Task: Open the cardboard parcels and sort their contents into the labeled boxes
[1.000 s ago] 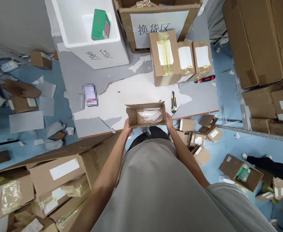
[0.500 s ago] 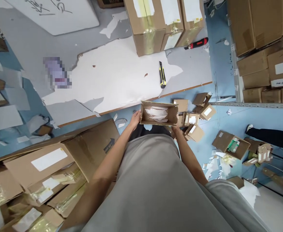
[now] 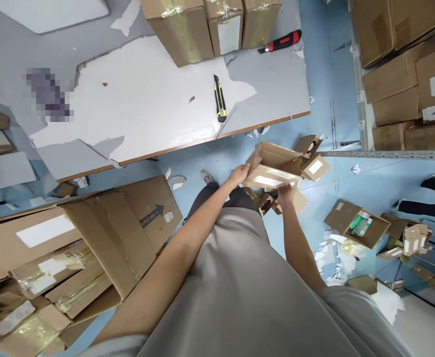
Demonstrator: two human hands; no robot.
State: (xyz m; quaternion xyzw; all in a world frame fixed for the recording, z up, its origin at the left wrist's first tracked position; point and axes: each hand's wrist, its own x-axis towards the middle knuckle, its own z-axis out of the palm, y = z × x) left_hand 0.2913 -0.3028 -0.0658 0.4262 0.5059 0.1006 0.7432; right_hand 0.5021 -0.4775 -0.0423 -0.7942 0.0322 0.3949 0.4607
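An open cardboard box (image 3: pixel 273 174), tilted with its mouth turned away from me, is held between my two hands. My left hand (image 3: pixel 239 173) grips its left end, fingers bent over the edge. Under the near right corner, my right hand (image 3: pixel 286 194) is closed on the same box. White labels run along the box's near side, and the bottom of its inside is hidden from view. Below and beyond it on the floor lie several opened small boxes (image 3: pixel 316 166).
On the white table (image 3: pixel 146 99) are a yellow-black utility knife (image 3: pixel 219 99), a red-black cutter (image 3: pixel 282 41) and taped cartons (image 3: pixel 187 37). A big carton (image 3: pixel 101 238) full of boxes stands at left. Shelving (image 3: pixel 403 153) holds boxes at right; a person's legs (image 3: pixel 429 206) show nearby.
Both hands have carried the box to the right, away from in front of my body, and tipped it. The white paper seen inside it before is out of sight now. My view has shifted.
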